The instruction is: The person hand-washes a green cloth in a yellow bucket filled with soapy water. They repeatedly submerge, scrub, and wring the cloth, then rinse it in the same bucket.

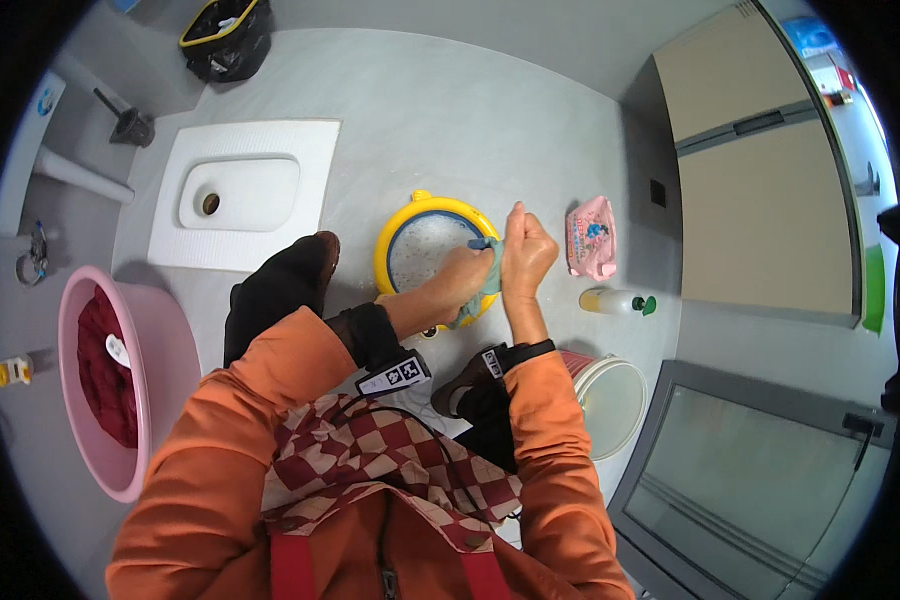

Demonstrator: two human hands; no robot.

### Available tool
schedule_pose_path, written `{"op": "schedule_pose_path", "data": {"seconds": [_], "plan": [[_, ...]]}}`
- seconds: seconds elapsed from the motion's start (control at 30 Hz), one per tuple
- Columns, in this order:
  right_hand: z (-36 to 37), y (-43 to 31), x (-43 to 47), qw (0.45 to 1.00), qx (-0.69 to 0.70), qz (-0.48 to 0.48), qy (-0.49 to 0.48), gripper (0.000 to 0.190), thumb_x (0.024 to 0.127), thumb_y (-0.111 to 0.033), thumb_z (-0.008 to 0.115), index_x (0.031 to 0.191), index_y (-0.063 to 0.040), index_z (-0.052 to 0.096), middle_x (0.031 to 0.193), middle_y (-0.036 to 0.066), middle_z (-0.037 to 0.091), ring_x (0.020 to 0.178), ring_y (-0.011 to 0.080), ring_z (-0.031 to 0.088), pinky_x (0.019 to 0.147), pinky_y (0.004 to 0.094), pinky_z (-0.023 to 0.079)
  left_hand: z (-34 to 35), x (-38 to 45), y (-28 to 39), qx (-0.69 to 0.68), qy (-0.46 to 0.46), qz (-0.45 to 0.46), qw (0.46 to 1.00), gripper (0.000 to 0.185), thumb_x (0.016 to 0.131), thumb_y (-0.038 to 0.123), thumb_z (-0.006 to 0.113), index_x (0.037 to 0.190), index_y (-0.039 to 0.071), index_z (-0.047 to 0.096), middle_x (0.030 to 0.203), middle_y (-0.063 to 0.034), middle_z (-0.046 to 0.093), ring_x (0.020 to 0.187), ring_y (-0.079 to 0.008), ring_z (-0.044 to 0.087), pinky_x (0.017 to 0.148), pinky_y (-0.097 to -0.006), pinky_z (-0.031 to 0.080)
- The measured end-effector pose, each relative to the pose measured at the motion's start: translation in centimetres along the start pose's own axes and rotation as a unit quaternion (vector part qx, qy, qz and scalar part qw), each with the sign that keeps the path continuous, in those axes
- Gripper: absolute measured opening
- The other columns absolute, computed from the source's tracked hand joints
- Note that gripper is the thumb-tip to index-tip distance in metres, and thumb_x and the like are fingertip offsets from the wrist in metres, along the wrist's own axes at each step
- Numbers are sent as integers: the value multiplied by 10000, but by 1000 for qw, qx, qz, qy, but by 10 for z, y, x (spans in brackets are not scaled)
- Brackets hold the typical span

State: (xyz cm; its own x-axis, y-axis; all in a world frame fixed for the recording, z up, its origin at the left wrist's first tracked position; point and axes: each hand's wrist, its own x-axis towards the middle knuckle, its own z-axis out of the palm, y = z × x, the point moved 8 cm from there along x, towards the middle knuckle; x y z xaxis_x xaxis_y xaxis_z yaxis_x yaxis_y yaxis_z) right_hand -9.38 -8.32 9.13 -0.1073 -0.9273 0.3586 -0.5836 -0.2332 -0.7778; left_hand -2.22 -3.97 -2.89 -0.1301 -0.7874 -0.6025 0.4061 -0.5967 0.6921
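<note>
Above the right side of a yellow-rimmed basin (pixel 385 232), my left hand (pixel 461 279) is closed around a wet-looking light green cloth (pixel 493 274). My right hand (pixel 529 247) grips the same cloth just to the right, its fingers curled into a fist. Part of the cloth hangs below my left hand over the basin's rim, and a small dark blue part shows above it. Soapy water (pixel 429 251) with white foam fills the basin, which stands on the floor between my feet.
A pink printed pouch (pixel 591 238), a pump bottle (pixel 615 301) and a bucket (pixel 613 409) stand to the right. Leftward are a squat toilet (pixel 315 169) and a pink tub (pixel 166 352) holding dark red fabric (pixel 101 375). A glazed door (pixel 742 465) is at lower right.
</note>
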Motion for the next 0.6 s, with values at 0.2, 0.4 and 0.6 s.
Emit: {"op": "schedule_pose_path", "data": {"seconds": [0.2,0.4,0.6], "plan": [[7,-18,-8,986,18,-167,-20,409,863,-195,591,533,5,455,455,124,365,412,130,336,399,334,316,22,-24,50,325,-19,370,870,268,851,267,527,804,12,596,741,-33,561,641,-138,523,558,-299,412],[1,-5,-9,996,-27,-62,53,350,849,-145,579,540,-16,476,464,149,379,401,259,290,399,354,314,2,-2,6,-99,-38,38,994,209,828,254,568,815,46,588,741,-15,561,653,-138,529,557,-299,421],[5,-14,6,997,-46,-57,-21,369,842,-161,596,530,-8,471,472,158,396,380,249,360,395,358,323,6,-12,7,-75,-59,2,995,156,857,233,567,870,81,596,770,-10,569,645,-115,536,588,-278,449]]}}
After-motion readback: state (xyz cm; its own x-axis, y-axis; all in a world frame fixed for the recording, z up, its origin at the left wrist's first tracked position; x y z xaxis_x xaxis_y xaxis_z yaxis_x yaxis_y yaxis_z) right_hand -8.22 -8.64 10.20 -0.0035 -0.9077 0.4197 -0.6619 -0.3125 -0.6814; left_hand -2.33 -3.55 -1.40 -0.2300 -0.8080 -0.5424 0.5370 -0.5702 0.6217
